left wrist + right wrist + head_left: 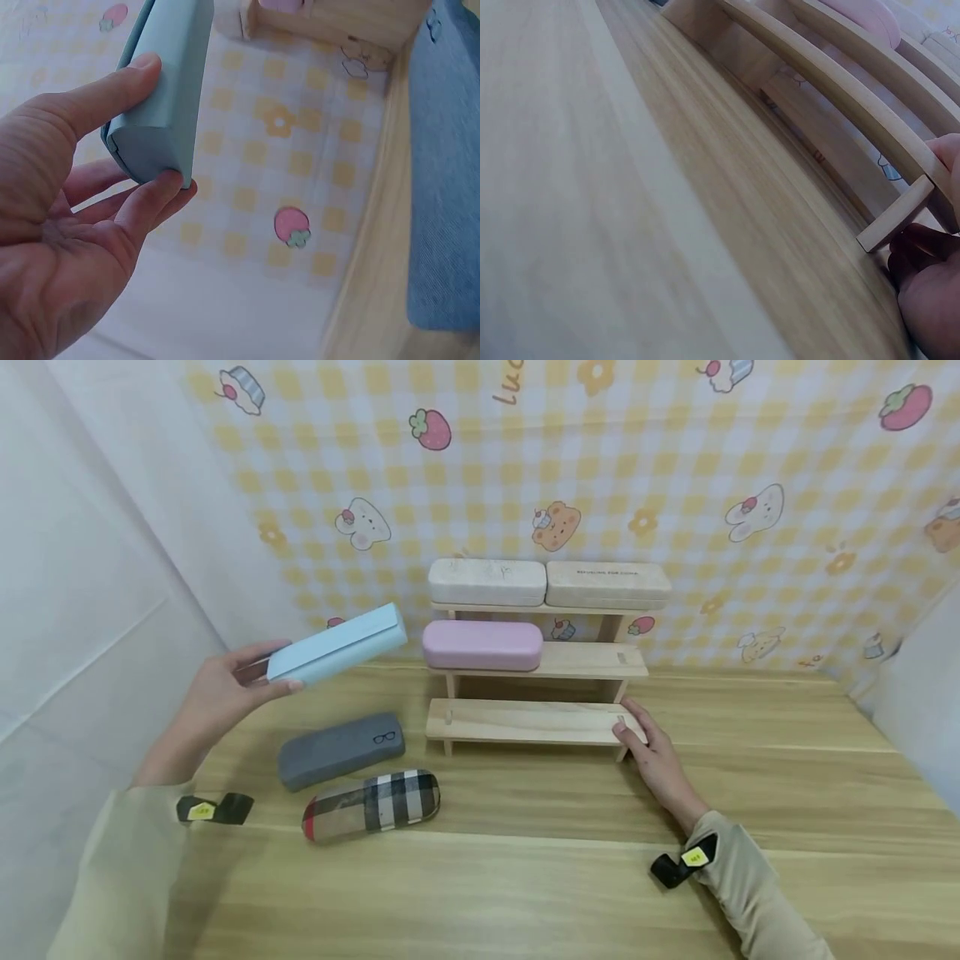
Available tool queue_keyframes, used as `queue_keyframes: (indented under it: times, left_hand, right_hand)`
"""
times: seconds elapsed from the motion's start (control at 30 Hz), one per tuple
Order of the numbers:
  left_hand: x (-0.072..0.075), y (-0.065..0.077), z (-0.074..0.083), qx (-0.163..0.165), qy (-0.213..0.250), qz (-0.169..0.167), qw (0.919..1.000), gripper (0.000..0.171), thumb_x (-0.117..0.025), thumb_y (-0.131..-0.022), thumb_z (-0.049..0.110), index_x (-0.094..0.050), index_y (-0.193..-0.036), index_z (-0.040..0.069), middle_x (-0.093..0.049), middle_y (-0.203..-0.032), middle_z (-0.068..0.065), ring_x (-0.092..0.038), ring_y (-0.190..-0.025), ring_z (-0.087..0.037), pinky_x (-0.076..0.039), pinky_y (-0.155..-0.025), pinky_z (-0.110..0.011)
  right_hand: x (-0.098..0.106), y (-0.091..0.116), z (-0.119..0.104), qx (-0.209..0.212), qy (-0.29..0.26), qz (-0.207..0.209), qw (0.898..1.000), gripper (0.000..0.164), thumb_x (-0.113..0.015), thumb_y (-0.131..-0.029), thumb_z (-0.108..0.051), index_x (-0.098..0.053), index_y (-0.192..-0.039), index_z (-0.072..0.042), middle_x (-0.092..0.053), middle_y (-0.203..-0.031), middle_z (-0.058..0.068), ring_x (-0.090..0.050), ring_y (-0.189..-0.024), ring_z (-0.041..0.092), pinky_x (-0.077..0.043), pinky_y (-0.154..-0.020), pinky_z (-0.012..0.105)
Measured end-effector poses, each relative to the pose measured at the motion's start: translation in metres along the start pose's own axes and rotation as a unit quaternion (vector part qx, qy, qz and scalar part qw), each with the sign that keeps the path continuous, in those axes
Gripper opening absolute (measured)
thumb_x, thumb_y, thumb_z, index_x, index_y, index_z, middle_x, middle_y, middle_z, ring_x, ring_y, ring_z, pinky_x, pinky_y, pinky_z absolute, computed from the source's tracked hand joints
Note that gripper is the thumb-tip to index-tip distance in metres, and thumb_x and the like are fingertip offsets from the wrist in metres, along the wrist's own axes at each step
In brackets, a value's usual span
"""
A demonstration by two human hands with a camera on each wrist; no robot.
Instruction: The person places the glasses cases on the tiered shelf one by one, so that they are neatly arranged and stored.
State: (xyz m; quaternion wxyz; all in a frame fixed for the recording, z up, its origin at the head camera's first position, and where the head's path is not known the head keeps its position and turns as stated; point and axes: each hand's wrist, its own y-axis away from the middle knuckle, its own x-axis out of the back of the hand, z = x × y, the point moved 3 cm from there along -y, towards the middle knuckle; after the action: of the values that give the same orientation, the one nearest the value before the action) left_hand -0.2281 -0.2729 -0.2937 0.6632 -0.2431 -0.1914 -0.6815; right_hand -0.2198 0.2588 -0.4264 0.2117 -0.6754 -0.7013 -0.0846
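My left hand (213,702) holds a light blue glasses case (337,647) by its near end, raised above the table and tilted up to the right. In the left wrist view the thumb lies on one side of the case (169,82), with fingertips against its end and underside. At the right end of a three-tier wooden display rack (517,722), my right hand (663,772) grips the lowest shelf. Its thumb rests on the board; in the right wrist view the other fingers reach in by the rack's leg (896,214), partly hidden.
A grey glasses case (341,750) and a plaid one (371,806) lie on the table left of the rack. The top shelf bears a white case (487,582) and a beige case (607,585). A lilac case (482,645) sits on the middle shelf's left half.
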Motion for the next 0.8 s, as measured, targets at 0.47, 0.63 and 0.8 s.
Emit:
queue_keyframes:
  times: [0.47, 0.63, 0.8]
  left_hand:
    - [-0.042, -0.027, 0.06, -0.092, 0.057, -0.065, 0.9921, 0.064, -0.077, -0.078, 0.02, -0.05, -0.134, 0.005, -0.043, -0.139, -0.013, -0.048, -0.12, -0.03, -0.049, -0.08, -0.024]
    - [-0.06, -0.035, 0.083, -0.112, 0.091, -0.073, 0.9867, 0.063, -0.076, -0.078, 0.014, -0.049, -0.133, 0.001, -0.048, -0.133, -0.017, -0.049, -0.119, -0.03, -0.048, -0.083, -0.027]
    - [-0.075, -0.04, 0.103, -0.13, 0.1, -0.09, 0.9823, 0.061, -0.077, -0.077, 0.011, -0.051, -0.132, 0.002, -0.048, -0.133, -0.015, -0.049, -0.12, -0.028, -0.047, -0.085, -0.029]
  right_hand:
    - [-0.001, 0.001, 0.002, -0.014, -0.019, -0.005, 1.0, 0.06, -0.047, -0.098, -0.035, -0.024, -0.148, -0.011, -0.02, -0.152, 0.012, -0.016, -0.137, 0.03, -0.021, -0.105, 0.052]
    - [0.0, 0.0, 0.001, -0.009, -0.013, -0.003, 1.0, 0.06, -0.047, -0.098, -0.035, -0.025, -0.148, -0.011, -0.022, -0.151, 0.013, -0.018, -0.137, 0.03, -0.02, -0.105, 0.052]
    - [0.0, 0.0, 0.0, -0.01, -0.006, -0.006, 1.0, 0.06, -0.047, -0.098, -0.036, -0.026, -0.148, -0.01, -0.023, -0.151, 0.012, -0.018, -0.137, 0.029, -0.02, -0.106, 0.051]
